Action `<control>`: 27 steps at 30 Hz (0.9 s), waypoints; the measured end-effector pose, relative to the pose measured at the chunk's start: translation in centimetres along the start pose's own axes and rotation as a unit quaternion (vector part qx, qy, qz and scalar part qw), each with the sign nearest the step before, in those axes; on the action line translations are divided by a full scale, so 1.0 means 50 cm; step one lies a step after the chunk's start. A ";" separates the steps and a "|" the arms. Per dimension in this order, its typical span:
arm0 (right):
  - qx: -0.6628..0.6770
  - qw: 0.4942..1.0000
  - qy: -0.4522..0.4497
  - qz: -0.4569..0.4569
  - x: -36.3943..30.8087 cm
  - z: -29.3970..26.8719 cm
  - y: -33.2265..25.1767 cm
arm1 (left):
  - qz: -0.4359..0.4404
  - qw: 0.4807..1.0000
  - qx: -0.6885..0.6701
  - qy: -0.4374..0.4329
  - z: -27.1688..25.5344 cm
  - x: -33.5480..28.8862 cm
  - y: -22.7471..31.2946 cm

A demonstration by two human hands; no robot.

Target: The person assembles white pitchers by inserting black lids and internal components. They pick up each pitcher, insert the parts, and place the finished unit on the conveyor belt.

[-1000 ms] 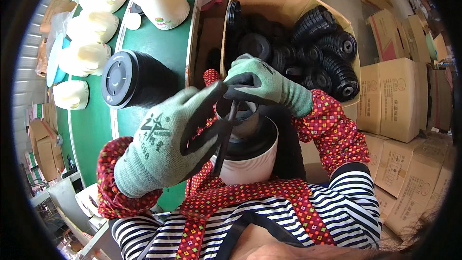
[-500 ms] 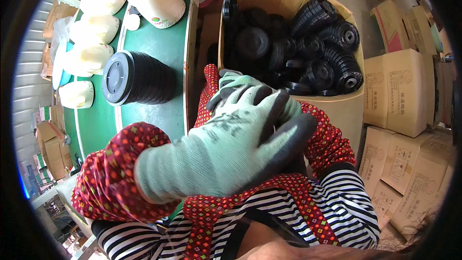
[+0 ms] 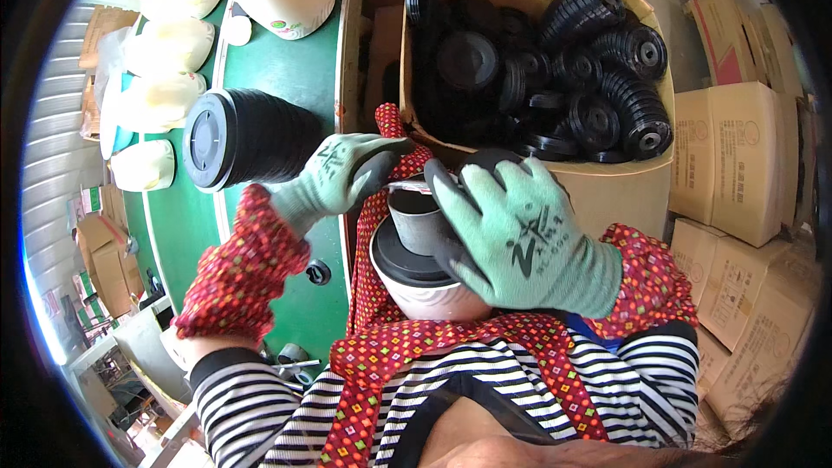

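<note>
Between my forearms stands a white pot point(image 3: 433, 296) with grey curved lines, topped by a black lid point(image 3: 400, 262). On the lid is a short grey hollow cylinder point(image 3: 419, 230). My right hand point(image 3: 529, 238), in a green glove with dark fingertips, is closed round the cylinder's right side. My left hand point(image 3: 347, 172), gloved alike, has its fingers pinched together by the cylinder's upper rim; what they hold is too small to make out. A thin pale strip point(image 3: 407, 185) shows between the hands. Left of my left hand, a stack of black lids point(image 3: 260, 139) lies on its side.
The green worktable point(image 3: 282, 61) on the left bears several cream pot bodies point(image 3: 178, 43) and a small black part point(image 3: 318, 272). Ahead, an open carton point(image 3: 555, 165) holds many black lids. Closed cartons point(image 3: 724, 165) are piled at the right.
My hands were stacked, left over right, covering the pot. They have parted, the left moving left and the right moving right, and the pot and grey cylinder now show.
</note>
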State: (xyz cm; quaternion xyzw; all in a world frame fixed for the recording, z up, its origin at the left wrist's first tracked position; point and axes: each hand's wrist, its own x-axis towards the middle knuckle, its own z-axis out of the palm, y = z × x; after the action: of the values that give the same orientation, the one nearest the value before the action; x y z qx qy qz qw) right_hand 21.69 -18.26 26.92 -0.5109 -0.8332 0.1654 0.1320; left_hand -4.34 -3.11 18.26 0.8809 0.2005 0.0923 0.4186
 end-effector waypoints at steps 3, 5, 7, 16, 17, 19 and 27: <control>-0.027 0.999 -0.044 -0.017 0.021 -0.039 -0.031 | 0.063 0.994 -0.089 0.018 0.048 0.049 -0.086; -0.112 0.987 -0.113 -0.025 0.041 -0.043 -0.066 | 0.111 0.989 -0.097 0.024 0.069 0.095 -0.113; -0.186 0.973 -0.126 -0.058 0.053 -0.026 -0.083 | 0.149 0.982 -0.098 0.060 0.092 0.113 -0.128; -0.055 0.996 0.048 -0.041 0.062 -0.053 -0.083 | -0.002 0.991 -0.085 0.105 -0.012 -0.013 -0.068; -0.032 0.997 0.054 -0.049 0.069 -0.060 -0.080 | 0.006 0.988 -0.043 0.147 -0.035 -0.043 -0.035; 0.006 0.994 0.081 -0.078 0.086 -0.071 -0.068 | -0.001 0.977 0.021 0.210 -0.055 -0.108 0.003; 0.155 0.984 0.044 -0.076 -0.032 0.070 -0.033 | -0.365 0.889 0.106 0.255 0.077 -0.463 -0.068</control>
State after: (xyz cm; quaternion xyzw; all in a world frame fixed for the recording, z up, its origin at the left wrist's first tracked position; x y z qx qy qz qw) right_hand 19.72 -20.89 24.31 -0.4263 -0.8272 0.2594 0.2584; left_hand -24.91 -13.84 13.30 0.7312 0.6160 0.1324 0.2615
